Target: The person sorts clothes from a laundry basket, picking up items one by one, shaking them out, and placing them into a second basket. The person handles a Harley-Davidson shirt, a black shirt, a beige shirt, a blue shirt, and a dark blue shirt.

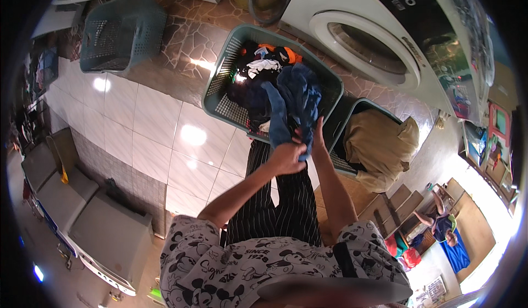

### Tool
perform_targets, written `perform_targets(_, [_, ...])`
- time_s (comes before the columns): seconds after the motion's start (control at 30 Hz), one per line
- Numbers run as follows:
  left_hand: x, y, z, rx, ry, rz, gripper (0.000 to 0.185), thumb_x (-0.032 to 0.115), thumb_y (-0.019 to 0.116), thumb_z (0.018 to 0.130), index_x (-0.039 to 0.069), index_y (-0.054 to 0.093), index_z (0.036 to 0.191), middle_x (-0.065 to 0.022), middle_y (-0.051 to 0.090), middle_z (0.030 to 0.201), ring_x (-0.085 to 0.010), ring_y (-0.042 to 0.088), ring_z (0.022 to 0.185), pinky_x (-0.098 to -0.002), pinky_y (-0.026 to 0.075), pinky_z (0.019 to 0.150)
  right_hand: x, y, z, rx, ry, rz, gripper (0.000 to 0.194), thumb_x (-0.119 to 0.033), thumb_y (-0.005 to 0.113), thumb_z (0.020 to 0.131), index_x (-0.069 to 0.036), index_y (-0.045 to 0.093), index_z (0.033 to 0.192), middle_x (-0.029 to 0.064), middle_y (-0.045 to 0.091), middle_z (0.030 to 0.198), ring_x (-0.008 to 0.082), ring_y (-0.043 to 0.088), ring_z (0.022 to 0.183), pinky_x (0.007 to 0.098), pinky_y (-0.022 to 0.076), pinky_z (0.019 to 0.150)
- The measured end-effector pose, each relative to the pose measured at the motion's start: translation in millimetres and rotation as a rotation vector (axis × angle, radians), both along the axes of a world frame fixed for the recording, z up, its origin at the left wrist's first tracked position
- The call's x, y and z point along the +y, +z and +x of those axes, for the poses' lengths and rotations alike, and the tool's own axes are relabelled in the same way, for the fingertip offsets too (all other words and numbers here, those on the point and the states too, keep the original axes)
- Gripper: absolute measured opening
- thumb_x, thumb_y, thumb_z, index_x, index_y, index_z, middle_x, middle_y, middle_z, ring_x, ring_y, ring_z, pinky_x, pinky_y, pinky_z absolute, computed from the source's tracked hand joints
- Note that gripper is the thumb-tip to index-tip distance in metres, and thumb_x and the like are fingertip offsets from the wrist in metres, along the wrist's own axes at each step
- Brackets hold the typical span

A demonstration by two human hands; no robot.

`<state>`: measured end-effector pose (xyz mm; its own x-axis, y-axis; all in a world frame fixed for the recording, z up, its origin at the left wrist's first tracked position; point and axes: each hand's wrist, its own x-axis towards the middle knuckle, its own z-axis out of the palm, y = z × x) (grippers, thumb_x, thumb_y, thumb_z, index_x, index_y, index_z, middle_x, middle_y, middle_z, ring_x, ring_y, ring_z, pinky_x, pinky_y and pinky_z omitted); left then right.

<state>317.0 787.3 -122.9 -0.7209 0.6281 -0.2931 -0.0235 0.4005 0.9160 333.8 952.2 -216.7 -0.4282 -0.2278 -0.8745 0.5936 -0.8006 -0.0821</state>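
Observation:
A blue denim garment [300, 89] hangs between my hands and drapes over the near side of a grey-green plastic laundry basket [212, 86]. My left hand [288, 158] is closed around its lower end. On the garment's other side, my right hand [319, 133] grips along the edge, its fingers partly hidden by the cloth. Inside the basket, dark clothes [251, 98] lie in a heap with a white cloth [264, 66] and an orange-and-black piece [291, 55] on top.
A second basket [354, 106] at right holds a tan cloth [379, 141]. Front-loading washing machine [367, 46] stands behind on a stone-patterned step [185, 48]. Another basket [144, 36] sits at far left. Grey top-lid machines [111, 242] line the lower left. A person [443, 225] is at far right.

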Motion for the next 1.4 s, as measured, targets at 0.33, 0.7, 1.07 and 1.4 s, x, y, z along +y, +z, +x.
perform_targets(0.33, [-93.7, 65.7, -28.5, -0.398, 0.449, 0.382, 0.023, 0.025, 0.052, 0.090, 0.003, 0.059, 0.089, -0.0061, 0.061, 0.078, -0.0129, 0.058, 0.072, -0.0271, 0.046, 0.067, -24.1, 204.0, -59.0, 0.047, 0.506, 0.608, 0.028, -0.032, 0.061, 0.080, -0.004, 0.060, 0.086, 0.0018, 0.055, 0.064, 0.0130, 0.050, 0.050, 0.0265, 0.0421, 0.049])
perform_targets(0.7, [-134.8, 227.5, -116.8, -0.723, 0.730, 0.799, 0.036, 0.019, 0.059, 0.082, 0.002, 0.056, 0.113, -0.0091, 0.057, 0.112, -0.0186, 0.053, 0.106, -0.0296, 0.041, 0.091, -13.0, 437.2, 8.8, 0.989, 0.610, 0.449, 0.042, -0.013, 0.075, 0.068, 0.001, 0.059, 0.104, 0.0061, 0.063, 0.089, 0.0151, 0.057, 0.084, 0.0277, 0.0425, 0.078])
perform_targets(1.07, [-108.9, 289.8, -115.8, -0.337, 0.513, 0.777, 0.047, -0.001, 0.064, 0.065, 0.001, 0.055, 0.111, -0.0065, 0.062, 0.099, -0.0148, 0.059, 0.090, -0.0257, 0.045, 0.081, -29.4, 395.3, -47.8, 0.922, 0.356, 1.045, 0.060, -0.021, 0.053, 0.085, 0.001, 0.029, 0.135, 0.0143, 0.036, 0.135, 0.0237, 0.033, 0.125, 0.0348, 0.0262, 0.103])
perform_targets(1.4, [-95.7, 360.5, -119.8, -0.208, 0.028, 0.740, 0.070, 0.003, 0.067, 0.065, 0.001, 0.039, 0.129, -0.0081, 0.052, 0.117, -0.0138, 0.047, 0.108, -0.0279, 0.036, 0.093, -34.5, 357.3, -67.5, 1.002, 0.765, 1.077, 0.048, -0.008, 0.063, 0.079, -0.002, 0.044, 0.122, 0.0067, 0.055, 0.109, 0.0148, 0.053, 0.092, 0.0302, 0.0422, 0.084])
